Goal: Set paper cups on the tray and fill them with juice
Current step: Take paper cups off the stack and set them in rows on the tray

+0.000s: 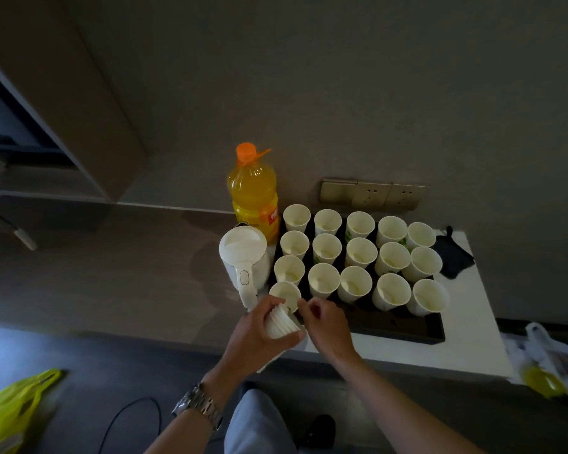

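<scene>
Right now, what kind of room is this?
Probably a hotel room or small flat, not a full kitchen: a white electric kettle beside the tray of paper cups, wall sockets just above the counter, and plastic shopping bags on the floor.

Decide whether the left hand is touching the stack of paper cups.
Touching. The head view shows the left hand wrapped round the stack of paper cups.

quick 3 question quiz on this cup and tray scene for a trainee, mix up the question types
1. True or false: the juice bottle has its cap off.
2. What does the left hand hold?
A. a stack of paper cups
B. the kettle
C. a spoon
3. Fill in: the cups on the tray have no ____ in them yet.

Key: 1 false, the orange cap is on. 2 A, with the right hand at the stack's top. 3 juice.
</scene>
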